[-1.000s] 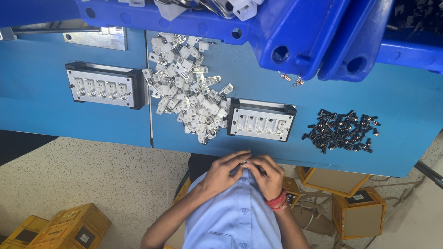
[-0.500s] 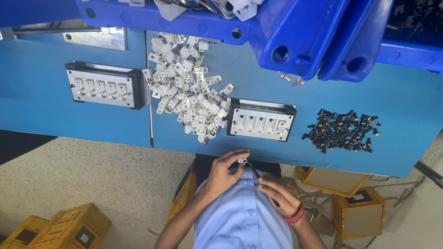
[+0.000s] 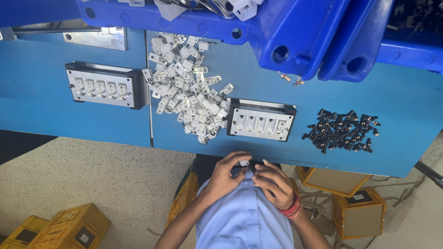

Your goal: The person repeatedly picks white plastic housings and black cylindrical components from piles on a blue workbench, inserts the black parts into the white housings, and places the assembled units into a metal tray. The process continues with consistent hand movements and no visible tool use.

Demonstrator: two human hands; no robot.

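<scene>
Hands meet again over a small white-and-metal part (image 3: 244,164) just below the blue table's (image 3: 40,105) edge: half a second ago the right hand (image 3: 275,184) had dropped away; now both pinch it (left hand (image 3: 227,174) too), suggesting fitting resumes.

The person wears a light blue shirt (image 3: 249,227) with short sleeves that end above the elbows. A placket runs down its front, closed with small pale buttons, two of which show one below the other. A seam line crosses the chest on one side, like the top edge of a pocket. The cloth lies smooth, with a few soft folds near the collar. The forearms are bare. On the right wrist sits a red band (image 3: 291,207), wound in several thin strands, with a darker strand among them. Both hands are bare, without gloves or rings.
</scene>
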